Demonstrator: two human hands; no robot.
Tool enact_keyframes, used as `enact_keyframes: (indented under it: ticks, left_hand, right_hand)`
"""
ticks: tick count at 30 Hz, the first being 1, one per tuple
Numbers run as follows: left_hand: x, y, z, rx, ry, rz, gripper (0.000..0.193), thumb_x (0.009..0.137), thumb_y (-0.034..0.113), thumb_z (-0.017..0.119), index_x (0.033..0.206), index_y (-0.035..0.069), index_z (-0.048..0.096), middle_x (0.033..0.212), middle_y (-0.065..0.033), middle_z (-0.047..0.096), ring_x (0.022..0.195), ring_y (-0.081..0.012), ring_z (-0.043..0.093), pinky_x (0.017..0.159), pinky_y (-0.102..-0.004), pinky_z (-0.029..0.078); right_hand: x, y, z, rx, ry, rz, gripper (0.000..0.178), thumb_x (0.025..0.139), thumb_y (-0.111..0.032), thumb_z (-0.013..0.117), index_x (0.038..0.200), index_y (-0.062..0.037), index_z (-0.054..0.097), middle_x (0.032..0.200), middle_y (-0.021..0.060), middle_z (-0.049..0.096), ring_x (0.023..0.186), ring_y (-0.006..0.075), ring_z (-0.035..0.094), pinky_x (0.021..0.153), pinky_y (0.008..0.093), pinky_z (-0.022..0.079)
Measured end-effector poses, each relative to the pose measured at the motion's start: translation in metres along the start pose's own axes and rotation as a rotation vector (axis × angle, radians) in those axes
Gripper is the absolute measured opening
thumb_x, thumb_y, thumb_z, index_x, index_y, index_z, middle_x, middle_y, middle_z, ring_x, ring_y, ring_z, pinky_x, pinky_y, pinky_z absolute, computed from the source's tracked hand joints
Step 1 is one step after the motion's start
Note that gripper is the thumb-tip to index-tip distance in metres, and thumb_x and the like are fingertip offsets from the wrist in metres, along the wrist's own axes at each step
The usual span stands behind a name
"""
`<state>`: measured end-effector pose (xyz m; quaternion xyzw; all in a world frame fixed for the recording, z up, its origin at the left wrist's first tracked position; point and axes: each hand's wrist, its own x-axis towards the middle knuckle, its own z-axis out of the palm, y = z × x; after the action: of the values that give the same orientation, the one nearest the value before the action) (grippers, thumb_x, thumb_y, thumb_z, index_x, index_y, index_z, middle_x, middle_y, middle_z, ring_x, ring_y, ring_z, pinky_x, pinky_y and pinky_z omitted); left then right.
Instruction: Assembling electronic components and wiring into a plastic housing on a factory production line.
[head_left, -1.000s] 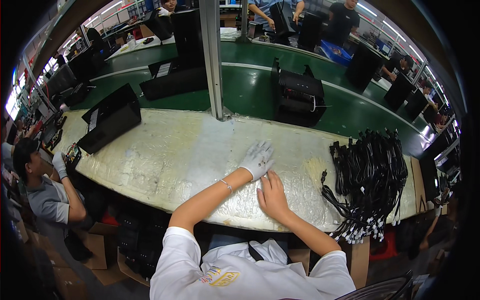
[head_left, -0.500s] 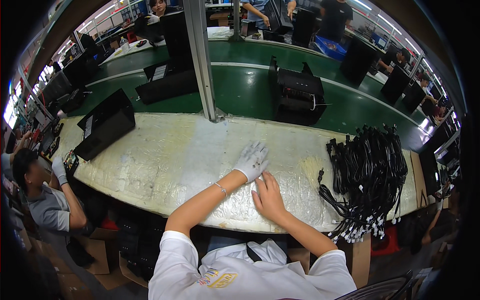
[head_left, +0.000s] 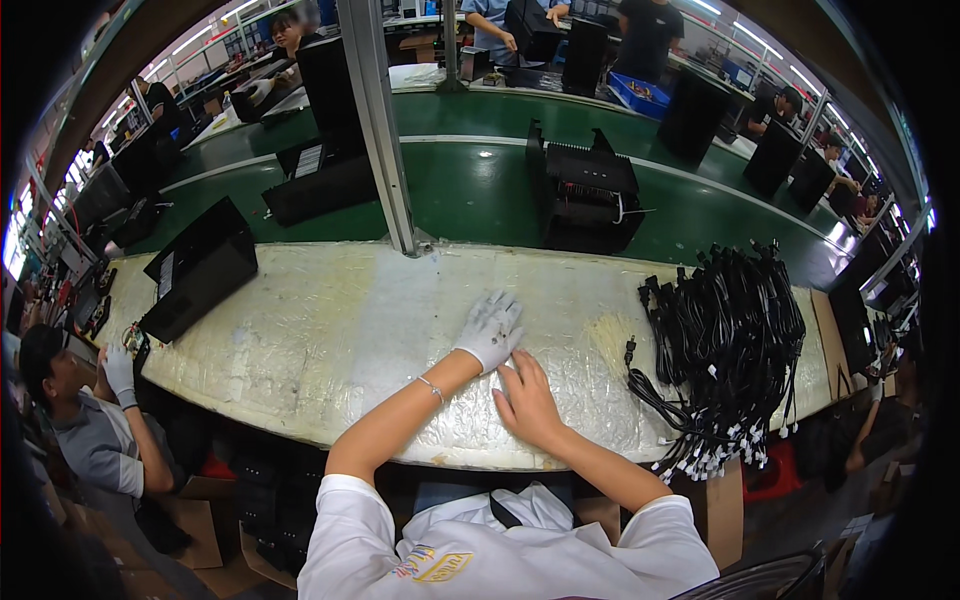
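My left hand [head_left: 490, 330], in a soiled white glove, lies flat on the plastic-covered workbench [head_left: 400, 300] with its fingers stretched out. Bare and just nearer to me, my right hand [head_left: 528, 395] rests on the same surface, fingers extended, its tips close to the glove's edge. Neither hand holds anything. To the right of my hands lies a bunch of thin pale cable ties [head_left: 609, 342]. Past them is a big heap of black power cables [head_left: 725, 330] with white connectors at their near ends.
A black computer case [head_left: 205, 270] stands on the bench's left end. Behind a metal post [head_left: 378, 130], the green conveyor [head_left: 450, 200] carries an opened black case [head_left: 588, 190]. A co-worker [head_left: 90, 420] works at the left; others stand across the line.
My hands keep the same pose on the bench. The whole view has shifted slightly, so things appear a little further left. Across the line, people have changed posture.
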<state>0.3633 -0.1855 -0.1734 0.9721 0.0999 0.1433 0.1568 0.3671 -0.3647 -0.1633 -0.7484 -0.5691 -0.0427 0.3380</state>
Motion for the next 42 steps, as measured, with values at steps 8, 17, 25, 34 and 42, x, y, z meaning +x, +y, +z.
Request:
enact_keyframes:
  ticks: [8, 17, 25, 34, 42]
  left_hand:
    - [0.002, 0.004, -0.006, 0.007, -0.047, 0.003, 0.053, 0.098, 0.039, 0.045, 0.138, 0.005, 0.05, 0.15, -0.0152, 0.041, 0.143, -0.0314, 0.029, 0.12, -0.0433, 0.015]
    - [-0.002, -0.003, 0.004, -0.013, 0.024, -0.014, 0.051, 0.096, 0.038, 0.05, 0.138, 0.009, 0.051, 0.15, -0.0129, 0.042, 0.143, -0.0308, 0.03, 0.118, -0.044, 0.018]
    - [-0.002, 0.001, -0.003, 0.024, -0.04, -0.027, 0.051, 0.097, 0.039, 0.049, 0.14, 0.011, 0.049, 0.151, -0.0115, 0.04, 0.144, -0.0305, 0.028, 0.118, -0.0441, 0.019]
    - [0.001, 0.005, -0.001, 0.005, -0.078, -0.008, 0.053, 0.097, 0.039, 0.048, 0.141, 0.01, 0.048, 0.152, -0.0128, 0.038, 0.145, -0.0309, 0.026, 0.119, -0.0445, 0.017]
    - [0.006, -0.016, 0.0, -0.071, -0.078, -0.041, 0.054, 0.097, 0.038, 0.047, 0.141, 0.007, 0.048, 0.152, -0.0139, 0.039, 0.145, -0.0293, 0.027, 0.119, -0.0428, 0.016]
  right_hand:
    - [0.0, 0.001, 0.0, -0.02, 0.007, 0.006, 0.043, 0.086, -0.016, 0.064, 0.122, 0.0036, 0.052, 0.135, 0.0321, 0.042, 0.129, 0.048, 0.039, 0.108, 0.0509, 0.032]
    - [0.002, -0.001, 0.0, 0.007, 0.006, -0.003, 0.041, 0.086, -0.016, 0.063, 0.12, 0.0047, 0.053, 0.133, 0.0339, 0.043, 0.127, 0.0487, 0.04, 0.108, 0.0525, 0.033]
    - [0.002, 0.0, 0.002, 0.006, 0.021, -0.013, 0.04, 0.086, -0.015, 0.063, 0.119, 0.0048, 0.053, 0.132, 0.0342, 0.043, 0.126, 0.0494, 0.041, 0.107, 0.0531, 0.033]
    - [-0.002, 0.003, -0.004, 0.039, 0.018, 0.011, 0.041, 0.085, -0.015, 0.065, 0.119, 0.0026, 0.054, 0.133, 0.0335, 0.042, 0.127, 0.0494, 0.04, 0.107, 0.0525, 0.033]
    - [0.092, -0.086, -0.208, 1.329, -0.052, -0.483, 0.066, 0.095, -0.069, 0.031, 0.072, -0.0096, 0.046, 0.076, 0.0053, 0.051, 0.069, 0.0184, 0.047, 0.06, 0.0352, 0.051]
